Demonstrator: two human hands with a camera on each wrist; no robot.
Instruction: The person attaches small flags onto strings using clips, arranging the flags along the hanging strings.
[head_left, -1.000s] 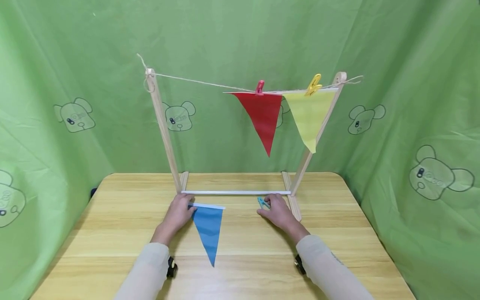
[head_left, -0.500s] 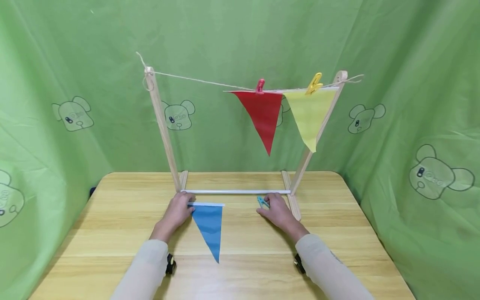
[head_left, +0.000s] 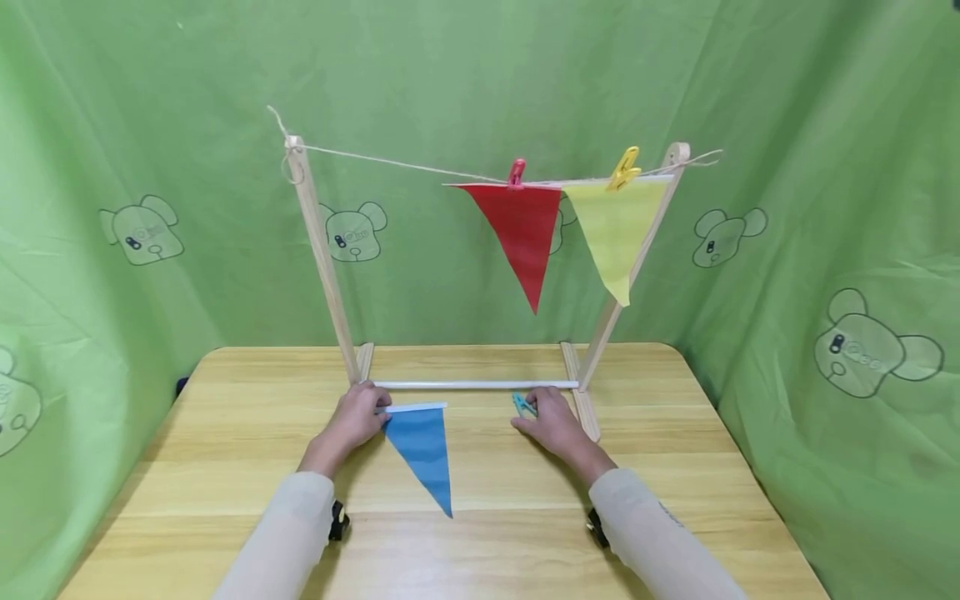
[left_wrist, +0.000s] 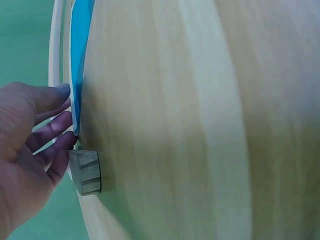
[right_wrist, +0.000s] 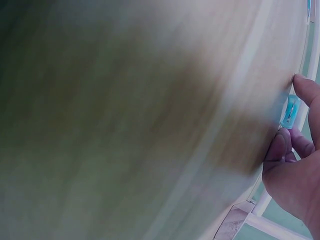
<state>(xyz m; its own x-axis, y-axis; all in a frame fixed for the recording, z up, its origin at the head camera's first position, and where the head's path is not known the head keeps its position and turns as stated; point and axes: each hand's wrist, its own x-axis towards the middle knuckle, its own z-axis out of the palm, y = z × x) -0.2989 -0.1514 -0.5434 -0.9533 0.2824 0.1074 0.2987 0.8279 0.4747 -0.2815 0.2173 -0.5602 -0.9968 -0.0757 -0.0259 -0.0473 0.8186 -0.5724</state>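
A blue triangular pennant [head_left: 424,450] with a white top edge is pinched at its left corner by my left hand [head_left: 357,418]. Its tip points down and to the right, low over the table. In the left wrist view the pennant [left_wrist: 81,45] appears nearly edge-on beside the thumb and fingertips. My right hand [head_left: 551,419] holds a small teal clothespin [head_left: 521,405] between thumb and fingers, close to the table. The right wrist view shows this clothespin [right_wrist: 290,112] between the thumb and the curled fingers, partly hidden.
A wooden frame with a left post [head_left: 322,258], a right post [head_left: 637,267] and a white crossbar [head_left: 472,385] stands behind both hands. From its twine [head_left: 397,162] hang a red pennant [head_left: 519,237] with a red clothespin [head_left: 516,173] and a yellow pennant [head_left: 618,233] with a yellow clothespin [head_left: 624,169].
The blue pennant's tip has swung right and slightly up, and its white edge now tilts up toward the right. Both hands stay almost where they were.
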